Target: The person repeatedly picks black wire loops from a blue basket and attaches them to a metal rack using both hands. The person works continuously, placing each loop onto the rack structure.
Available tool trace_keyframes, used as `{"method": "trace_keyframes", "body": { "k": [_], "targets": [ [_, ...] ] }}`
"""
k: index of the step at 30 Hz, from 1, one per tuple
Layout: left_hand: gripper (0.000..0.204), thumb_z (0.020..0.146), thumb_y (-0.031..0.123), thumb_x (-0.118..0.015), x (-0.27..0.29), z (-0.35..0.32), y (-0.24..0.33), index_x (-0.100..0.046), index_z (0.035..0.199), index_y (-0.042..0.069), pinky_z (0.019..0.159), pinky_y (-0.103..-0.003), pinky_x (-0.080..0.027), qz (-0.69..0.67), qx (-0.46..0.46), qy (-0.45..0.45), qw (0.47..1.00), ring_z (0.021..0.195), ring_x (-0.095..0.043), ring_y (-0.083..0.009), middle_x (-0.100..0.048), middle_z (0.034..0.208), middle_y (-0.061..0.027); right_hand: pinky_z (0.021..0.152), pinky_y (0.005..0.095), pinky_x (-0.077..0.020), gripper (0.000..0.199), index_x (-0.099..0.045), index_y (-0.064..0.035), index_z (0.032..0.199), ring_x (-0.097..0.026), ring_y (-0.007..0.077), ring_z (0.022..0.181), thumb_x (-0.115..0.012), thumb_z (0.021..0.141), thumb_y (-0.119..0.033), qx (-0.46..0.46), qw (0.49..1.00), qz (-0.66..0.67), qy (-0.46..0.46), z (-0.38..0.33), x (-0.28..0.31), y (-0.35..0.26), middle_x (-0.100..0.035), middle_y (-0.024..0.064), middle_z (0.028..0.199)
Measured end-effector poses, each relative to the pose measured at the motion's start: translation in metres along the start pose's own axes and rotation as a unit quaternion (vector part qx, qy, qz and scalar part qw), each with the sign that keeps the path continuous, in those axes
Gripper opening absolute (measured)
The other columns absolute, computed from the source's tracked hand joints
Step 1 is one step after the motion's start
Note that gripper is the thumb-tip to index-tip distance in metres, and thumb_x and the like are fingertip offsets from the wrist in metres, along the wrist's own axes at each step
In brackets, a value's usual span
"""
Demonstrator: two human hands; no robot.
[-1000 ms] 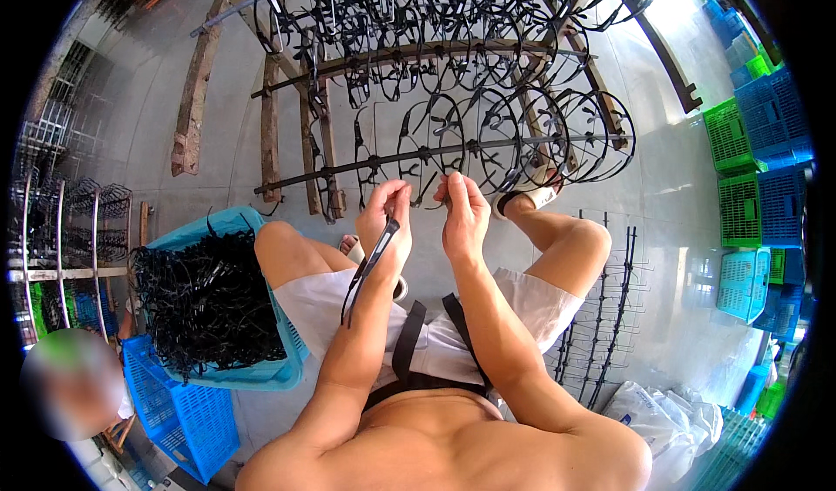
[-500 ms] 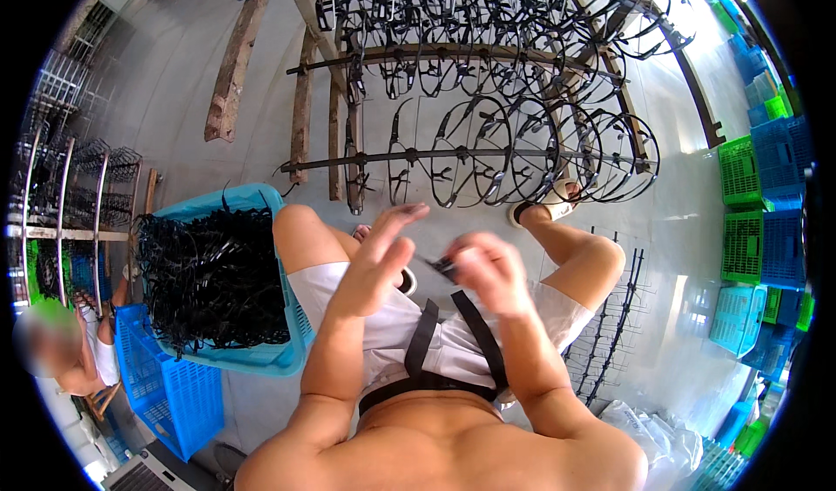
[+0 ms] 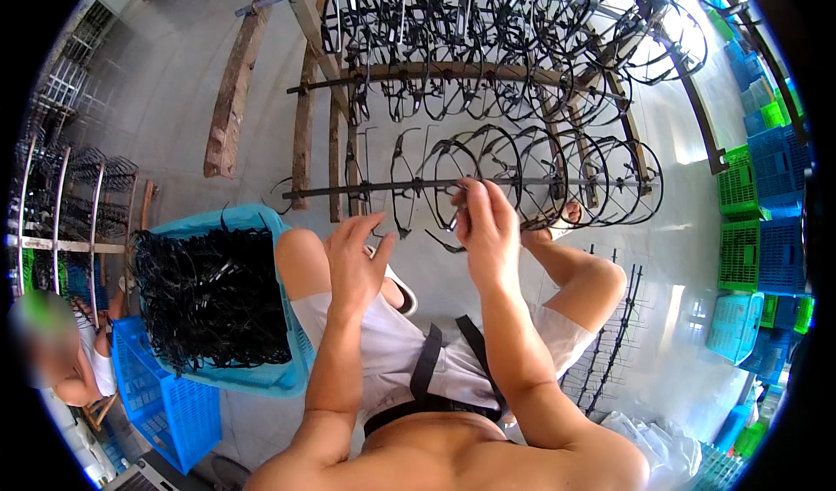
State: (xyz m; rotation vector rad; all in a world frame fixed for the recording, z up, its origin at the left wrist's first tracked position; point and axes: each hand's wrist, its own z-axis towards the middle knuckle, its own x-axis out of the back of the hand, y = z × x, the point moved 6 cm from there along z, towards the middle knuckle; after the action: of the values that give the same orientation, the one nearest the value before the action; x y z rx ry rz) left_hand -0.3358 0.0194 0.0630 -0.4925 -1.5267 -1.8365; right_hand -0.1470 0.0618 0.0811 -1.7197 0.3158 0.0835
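My right hand (image 3: 489,230) reaches up to the lowest bar (image 3: 348,190) of the rack in front of me. Its thumb and fingers are pinched on a thin curved black plastic piece (image 3: 448,240), partly hidden by the fingers. More such black pieces (image 3: 549,155) hang in a row along that bar, right of my hand, with one (image 3: 401,177) to its left. My left hand (image 3: 355,260) hovers above my left knee, fingers apart, with nothing visible in it.
A light-blue basket (image 3: 300,352) heaped with black pieces (image 3: 218,291) stands at my left. Beside it sits a blue crate (image 3: 178,413). Wooden rack posts (image 3: 231,99) stand ahead. Crates (image 3: 740,243) are stacked at right; another person (image 3: 78,369) sits far left.
My right hand has moved forward from above my lap to the bar, carrying a black piece. My left hand has drawn apart from it, slightly back and to the left.
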Motion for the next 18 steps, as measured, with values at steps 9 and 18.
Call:
{"method": "trace_keyframes", "body": {
  "k": [9,18],
  "targets": [
    [0.026,0.077,0.011,-0.070,-0.009,0.004,-0.014,-0.063,0.101,0.002,0.080,-0.032,-0.046,-0.113,0.038,0.021,0.993,0.086,-0.060,-0.0220,-0.066,0.091,-0.0095,0.042,0.0190,-0.0296,0.024,-0.056,-0.0016,0.101,-0.037,0.0021,0.051,-0.048,0.097,-0.023,-0.019,0.999,0.039,0.024,0.032,-0.008,0.044,-0.048,-0.0039,0.068],
    [0.025,0.076,0.015,-0.071,-0.010,-0.001,-0.021,-0.064,0.098,0.006,0.071,-0.035,-0.045,-0.142,0.062,0.016,0.988,0.083,-0.059,-0.0259,-0.067,0.091,-0.0088,0.048,0.0191,-0.0307,0.029,-0.056,-0.0011,0.110,-0.039,0.0046,0.056,-0.048,0.098,-0.026,-0.075,0.988,0.133,-0.023,0.049,-0.023,0.062,-0.058,0.0022,0.087]
  ]
}}
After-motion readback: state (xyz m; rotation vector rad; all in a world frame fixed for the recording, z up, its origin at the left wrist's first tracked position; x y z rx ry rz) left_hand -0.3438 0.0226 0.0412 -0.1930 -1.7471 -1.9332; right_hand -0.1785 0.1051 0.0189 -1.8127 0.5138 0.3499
